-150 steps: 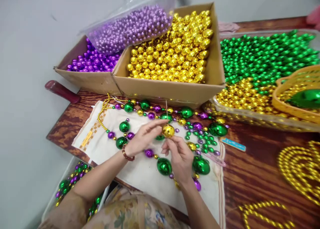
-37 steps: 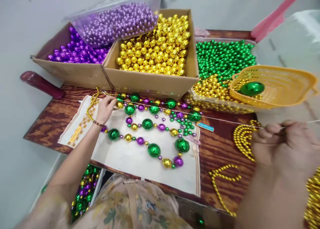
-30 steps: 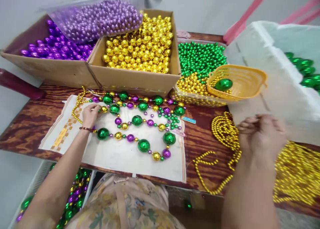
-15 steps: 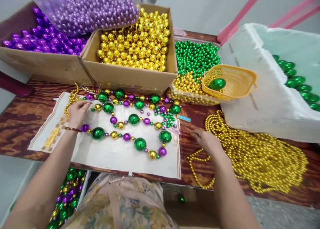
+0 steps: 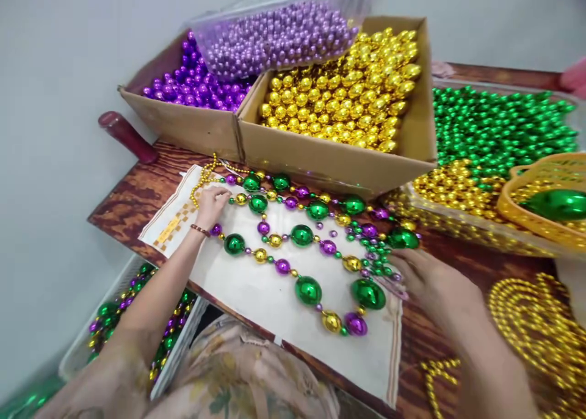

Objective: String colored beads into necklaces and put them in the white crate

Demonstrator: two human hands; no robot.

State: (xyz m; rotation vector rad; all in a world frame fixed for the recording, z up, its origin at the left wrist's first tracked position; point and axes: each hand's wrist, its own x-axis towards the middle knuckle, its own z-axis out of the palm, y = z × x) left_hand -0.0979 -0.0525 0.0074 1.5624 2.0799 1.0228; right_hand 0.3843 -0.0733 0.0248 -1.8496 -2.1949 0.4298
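Observation:
A long strand of green, gold and purple beads (image 5: 302,236) lies in loops on a white cloth (image 5: 256,291). My left hand (image 5: 211,204) rests at the strand's upper left end, fingers curled down on the beads there. My right hand (image 5: 428,278) is at the cloth's right edge beside a heap of small green beads (image 5: 375,257); its fingertips are blurred and reach toward that heap. Whether it pinches anything I cannot make out.
Behind the cloth stand a cardboard box of gold beads (image 5: 348,95) and one of purple beads (image 5: 192,92), with a clear tub of lilac beads (image 5: 279,37) on top. A tray of green and gold beads (image 5: 489,132), a yellow basket (image 5: 540,205) and gold strands (image 5: 540,333) lie right. A bin of finished strands (image 5: 132,321) sits below left.
My right hand has come back from far right, where it pulled the thread taut, to the cloth's right edge. The view has swung back left. My left hand has stayed on the strand's end.

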